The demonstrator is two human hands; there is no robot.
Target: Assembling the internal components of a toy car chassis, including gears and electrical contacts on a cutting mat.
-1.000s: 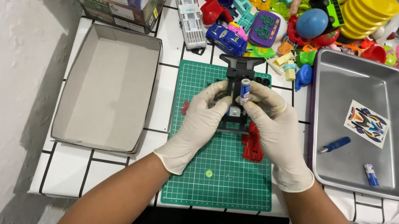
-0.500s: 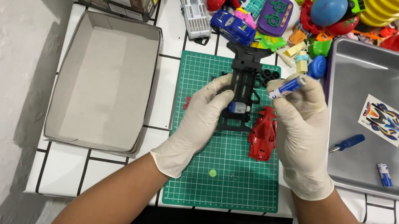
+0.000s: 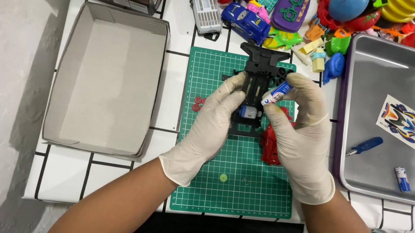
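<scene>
Nearest you, a small green disc (image 3: 223, 177) lies on the bare lower part of the green cutting mat (image 3: 194, 192), which sits on the white tiled worktop (image 3: 108, 178). Above it, both your gloved hands work over the middle of the mat. Your left hand (image 3: 212, 124) is closed around the left side of the black toy car chassis (image 3: 256, 80), holding it just above the mat. Your right hand (image 3: 300, 134) pinches a small blue and white battery (image 3: 275, 94) between thumb and fingertips, its lower end tipped against the right side of the chassis. A red plastic body shell (image 3: 270, 146) lies on the mat under your right hand, partly hidden by it. A few small red rings (image 3: 198, 103) rest near the mat's left edge.

To your left, an open grey cardboard tray (image 3: 106, 77) stands well apart from the mat. To your right, a metal tray (image 3: 401, 80) holds a sticker sheet (image 3: 401, 121), a blue-handled screwdriver (image 3: 364, 146) and a second battery (image 3: 402, 179).

Farthest from you, beyond the mat, sit a blue toy car (image 3: 246, 23), a white bit case (image 3: 205, 3) and a heap of colourful plastic toys (image 3: 341, 17).
</scene>
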